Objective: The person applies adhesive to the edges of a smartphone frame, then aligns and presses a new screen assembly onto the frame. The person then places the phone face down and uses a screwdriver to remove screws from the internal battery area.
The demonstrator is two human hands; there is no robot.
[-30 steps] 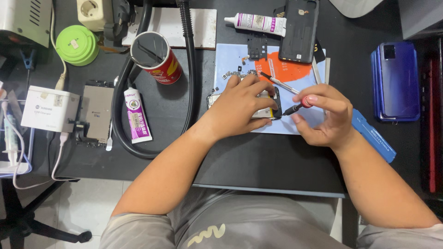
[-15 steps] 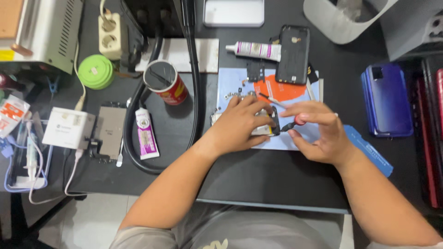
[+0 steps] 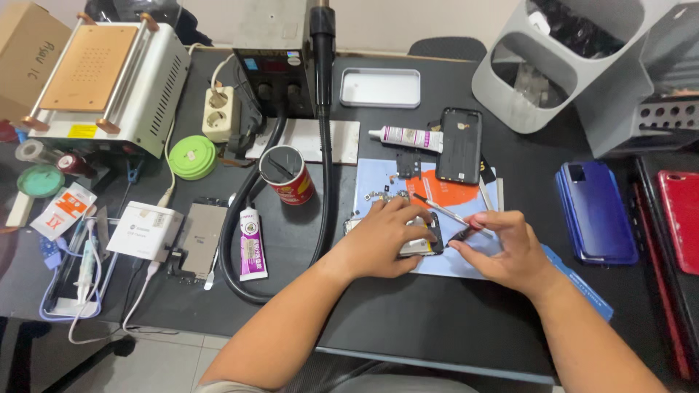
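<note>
The opened phone (image 3: pixel 419 244) lies on the pale blue mat (image 3: pixel 378 178), near the middle of the black table (image 3: pixel 437 327). The left hand (image 3: pixel 386 236) is pressed flat over it, fingers spread, so most of the phone is hidden. The right hand (image 3: pixel 510 247) sits just to the right, fingers pinched closed around a thin red-tipped tool (image 3: pixel 466 233) whose dark tip meets the phone's right edge. A second slim tool (image 3: pixel 440 209) lies on the mat just beyond. Far on the mat rests a black back cover (image 3: pixel 459 145), with a white glue tube (image 3: pixel 408 136) to its left. Left of the mat stand a red can (image 3: pixel 290 175) and a thick black hose (image 3: pixel 324 182) looping to the near side. Far left, a white machine (image 3: pixel 109 80) is cut off at the frame edge. Right, a blue phone (image 3: pixel 593 211), then a red one (image 3: pixel 681 215), cropped. Tiny parts (image 3: pixel 382 195) on the mat are too small to make out. Pale floor tiles (image 3: pixel 175 356) show under the table's near edge.
</note>
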